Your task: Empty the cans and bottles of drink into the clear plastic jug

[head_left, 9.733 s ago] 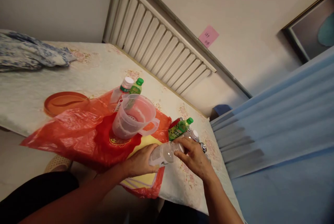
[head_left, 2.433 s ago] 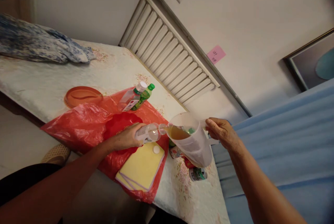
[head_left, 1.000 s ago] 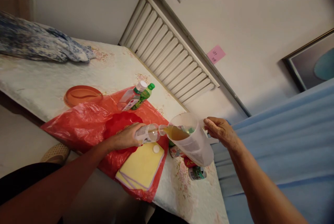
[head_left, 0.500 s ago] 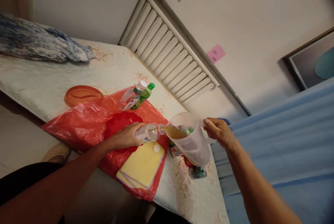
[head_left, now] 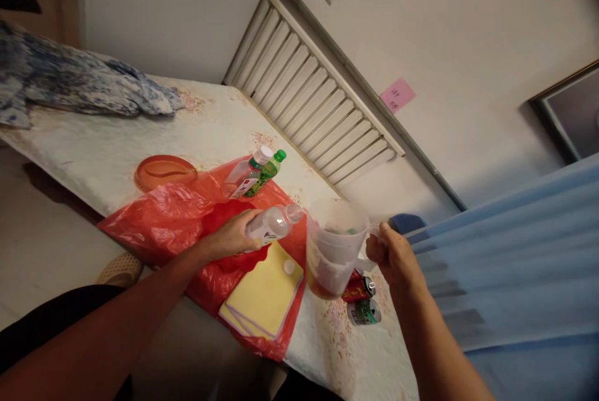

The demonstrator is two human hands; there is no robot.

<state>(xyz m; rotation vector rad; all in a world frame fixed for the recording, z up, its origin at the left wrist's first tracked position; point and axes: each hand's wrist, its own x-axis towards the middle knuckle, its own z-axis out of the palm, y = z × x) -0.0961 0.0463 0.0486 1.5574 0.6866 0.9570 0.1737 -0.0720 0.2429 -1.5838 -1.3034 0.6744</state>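
Observation:
My left hand (head_left: 236, 234) is wrapped round a clear plastic bottle (head_left: 271, 224), tilted with its uncapped mouth up to the right. My right hand (head_left: 393, 251) grips the handle of a translucent pitcher (head_left: 334, 251), which has some amber liquid at its bottom. The bottle's mouth is close to the pitcher's rim, and no stream shows between them. Below the bottle lie yellow cloths (head_left: 262, 295) with a white cap (head_left: 289, 267) on top. A red dish (head_left: 218, 217) sits partly behind my left hand on a red plastic bag (head_left: 154, 220).
A white-capped bottle (head_left: 248, 173) and a green bottle (head_left: 269, 173) stand behind the dish. Right of the pitcher are a red can (head_left: 359, 289) and a green-white can (head_left: 364, 312). An orange lid (head_left: 166, 172) and patterned fabric (head_left: 93, 86) lie left on the tabletop (head_left: 219, 117).
The pitcher has turned from tilted to nearly upright, and its liquid has settled at the bottom. The bottle has moved slightly away from its rim, and the stream between them has stopped.

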